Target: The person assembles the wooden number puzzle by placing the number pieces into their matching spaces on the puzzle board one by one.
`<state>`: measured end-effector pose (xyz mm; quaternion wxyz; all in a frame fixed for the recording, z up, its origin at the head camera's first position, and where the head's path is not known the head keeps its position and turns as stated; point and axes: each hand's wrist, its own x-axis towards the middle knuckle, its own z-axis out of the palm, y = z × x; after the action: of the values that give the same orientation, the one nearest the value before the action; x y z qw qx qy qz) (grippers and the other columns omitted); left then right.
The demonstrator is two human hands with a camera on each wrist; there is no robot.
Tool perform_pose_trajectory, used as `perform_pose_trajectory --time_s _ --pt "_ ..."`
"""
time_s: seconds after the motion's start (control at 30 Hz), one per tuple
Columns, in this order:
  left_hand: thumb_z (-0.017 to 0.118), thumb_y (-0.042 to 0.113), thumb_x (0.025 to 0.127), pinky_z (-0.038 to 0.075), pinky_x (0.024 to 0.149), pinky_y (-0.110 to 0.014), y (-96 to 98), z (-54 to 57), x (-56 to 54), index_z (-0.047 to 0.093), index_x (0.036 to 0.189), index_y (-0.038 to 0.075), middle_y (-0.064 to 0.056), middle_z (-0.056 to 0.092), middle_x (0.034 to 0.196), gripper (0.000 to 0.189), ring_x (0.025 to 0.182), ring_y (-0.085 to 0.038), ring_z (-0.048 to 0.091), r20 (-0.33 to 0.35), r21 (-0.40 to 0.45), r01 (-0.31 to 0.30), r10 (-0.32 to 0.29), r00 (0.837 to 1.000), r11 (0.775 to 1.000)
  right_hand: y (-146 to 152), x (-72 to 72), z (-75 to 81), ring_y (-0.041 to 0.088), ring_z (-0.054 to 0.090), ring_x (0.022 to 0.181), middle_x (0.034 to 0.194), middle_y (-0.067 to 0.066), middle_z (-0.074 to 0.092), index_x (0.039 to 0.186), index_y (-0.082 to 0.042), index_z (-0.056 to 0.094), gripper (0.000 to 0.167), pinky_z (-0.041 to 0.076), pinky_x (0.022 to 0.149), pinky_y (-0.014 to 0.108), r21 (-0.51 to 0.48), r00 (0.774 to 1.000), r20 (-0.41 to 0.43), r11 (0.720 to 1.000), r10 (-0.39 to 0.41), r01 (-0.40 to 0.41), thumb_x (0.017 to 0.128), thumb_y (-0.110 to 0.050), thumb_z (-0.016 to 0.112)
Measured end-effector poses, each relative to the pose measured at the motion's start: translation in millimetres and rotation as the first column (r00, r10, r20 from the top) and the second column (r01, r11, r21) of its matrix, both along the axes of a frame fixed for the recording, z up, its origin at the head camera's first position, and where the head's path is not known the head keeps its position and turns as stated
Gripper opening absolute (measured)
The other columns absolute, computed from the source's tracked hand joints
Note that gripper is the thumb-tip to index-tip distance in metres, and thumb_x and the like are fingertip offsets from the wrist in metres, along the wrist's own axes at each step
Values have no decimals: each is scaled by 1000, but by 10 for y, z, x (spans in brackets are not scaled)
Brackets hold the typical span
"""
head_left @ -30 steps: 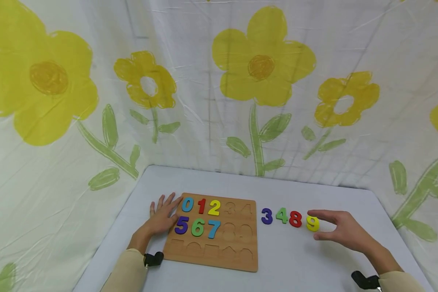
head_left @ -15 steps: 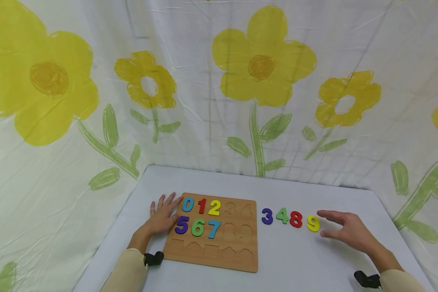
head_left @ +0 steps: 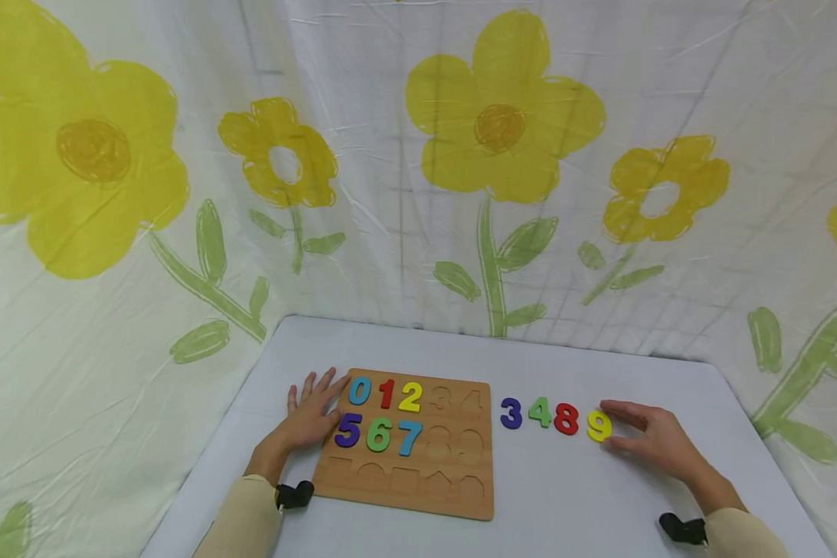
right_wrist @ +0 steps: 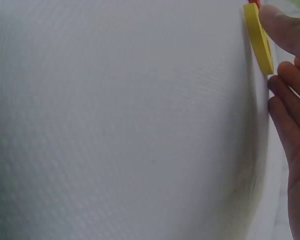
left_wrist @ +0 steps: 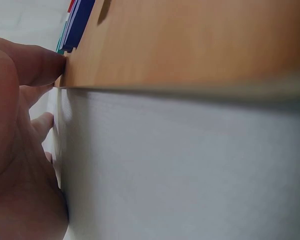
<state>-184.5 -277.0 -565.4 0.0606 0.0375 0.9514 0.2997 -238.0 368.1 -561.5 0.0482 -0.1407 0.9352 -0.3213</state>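
Observation:
A wooden number puzzle board (head_left: 404, 500) lies on the white table. Its recesses hold coloured digits: 0, 1 and 2 on top, then 5, 6 and 7. My left hand (head_left: 307, 418) rests with spread fingers at the board's left edge, its thumb by the purple 5 (head_left: 348, 430). On the right, a yellow 9 (head_left: 599, 426) lies flat on the table. My right hand (head_left: 652, 442) is beside it, index finger near its top and thumb at its lower right. In the right wrist view the thumb (right_wrist: 285, 30) overlaps the yellow 9 (right_wrist: 260, 40), the other fingers stretched out past its end.
A purple 3 (head_left: 511, 413), a green 4 (head_left: 540, 412) and a red 8 (head_left: 566, 418) lie in a row between board and right hand. A white cloth with yellow flowers (head_left: 500, 128) hangs behind the table.
My right hand first drew back to the right from the yellow 9, then came in again, its thumb and index finger closer together. The left hand and the digits have stayed put.

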Motion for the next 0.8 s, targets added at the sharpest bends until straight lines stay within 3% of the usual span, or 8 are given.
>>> perform_pose_trajectory --time_s 0.2,0.57,0.8 --pt "59 18 106 -15 125 -80 5 22 9 39 170 11 -26 17 182 68 166 -60 -4 11 -9 1 -1 1000 1000 -70 34 -30 38 71 131 139 11 77 141 -9 74 69 58 98 16 37 999 -39 999 -22 24 82 -35 98" --pt "59 17 105 -16 125 -80 -2 13 8 39 170 10 -26 18 181 68 166 -60 -4 10 0 3 -3 1000 1000 -130 75 -89 37 70 133 139 8 77 141 -11 75 63 57 99 16 54 996 -72 997 -50 54 84 -26 96" --pt "59 18 106 -13 125 -81 12 18 6 40 170 10 -26 19 181 67 166 -60 -2 -7 -3 3 -3 1000 1000 -162 122 -72 39 69 132 138 8 78 141 -10 75 59 50 96 7 41 993 -93 997 -68 73 86 -22 94"
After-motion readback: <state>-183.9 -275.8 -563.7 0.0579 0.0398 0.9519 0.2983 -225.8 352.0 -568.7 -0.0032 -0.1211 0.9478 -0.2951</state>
